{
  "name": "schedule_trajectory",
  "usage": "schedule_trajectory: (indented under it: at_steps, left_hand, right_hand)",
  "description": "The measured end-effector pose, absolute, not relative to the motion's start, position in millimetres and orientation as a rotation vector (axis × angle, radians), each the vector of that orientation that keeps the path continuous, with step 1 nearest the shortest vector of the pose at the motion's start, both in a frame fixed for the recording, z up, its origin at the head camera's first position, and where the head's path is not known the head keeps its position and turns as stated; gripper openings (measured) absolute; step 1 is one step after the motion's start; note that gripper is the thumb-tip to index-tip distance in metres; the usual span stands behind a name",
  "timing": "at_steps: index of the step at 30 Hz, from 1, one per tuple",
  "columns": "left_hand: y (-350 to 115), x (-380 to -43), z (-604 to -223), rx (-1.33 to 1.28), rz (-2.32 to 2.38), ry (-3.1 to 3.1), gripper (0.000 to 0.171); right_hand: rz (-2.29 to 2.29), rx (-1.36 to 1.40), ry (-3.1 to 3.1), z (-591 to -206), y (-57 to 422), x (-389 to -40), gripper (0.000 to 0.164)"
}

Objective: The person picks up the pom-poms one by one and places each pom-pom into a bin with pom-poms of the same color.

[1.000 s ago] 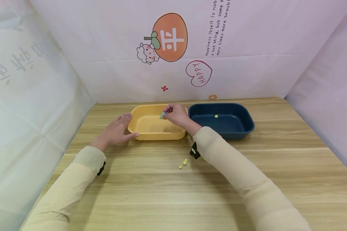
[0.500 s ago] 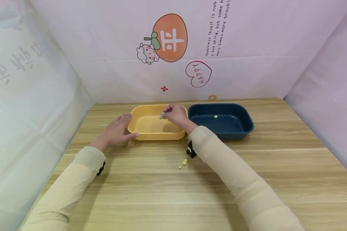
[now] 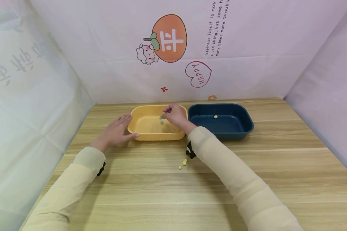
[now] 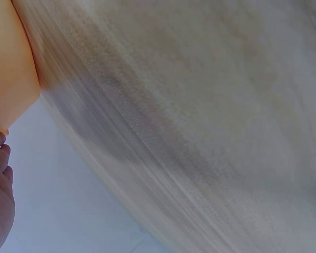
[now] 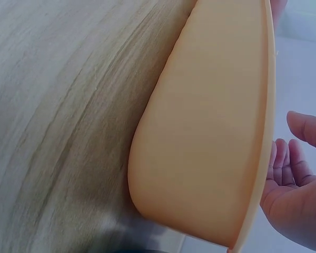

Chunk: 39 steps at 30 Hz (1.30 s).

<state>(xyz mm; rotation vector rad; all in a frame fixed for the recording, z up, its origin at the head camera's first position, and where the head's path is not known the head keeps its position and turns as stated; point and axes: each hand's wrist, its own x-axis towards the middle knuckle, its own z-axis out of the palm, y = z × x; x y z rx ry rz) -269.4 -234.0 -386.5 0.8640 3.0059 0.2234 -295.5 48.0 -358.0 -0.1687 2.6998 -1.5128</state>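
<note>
My left hand [image 3: 115, 130] rests against the left end of the yellow tub [image 3: 162, 137], fingers stretched along the rim and thumb at its front corner. Over the tub's right half is my right hand [image 3: 176, 115], thumb and fingers parted in the right wrist view. A small blue ball [image 3: 162, 122] shows just below its fingertips, with another blue bit close by the thumb tip. Near the tub's front right lies a further small bluish piece [image 3: 172, 131], partly hidden by the front wall. The left wrist view catches only fingers [image 4: 1, 157] at the tub's edge.
A navy tub [image 3: 234, 134] stands directly right of the yellow one, holding a small yellow ball [image 3: 215, 116]. Several more yellow balls [image 3: 184, 163] lie on the wooden table [image 3: 150, 192] in front. Printed white cloth [image 3: 118, 80] encloses the back and sides.
The right hand's fingertips have parted, and the blue balls they pinched have come away downward into the yellow tub. My right forearm shifted slightly left; the left hand stayed put.
</note>
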Motion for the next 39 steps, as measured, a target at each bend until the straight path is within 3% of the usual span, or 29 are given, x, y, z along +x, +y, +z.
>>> schedule_trajectory:
  at_steps: [39]
  left_hand:
    - [-234,-269,-384,0.847,0.210,2.991,0.100]
  right_hand:
    - [-1.421,-0.490,2.776,-343,80,-270,0.016]
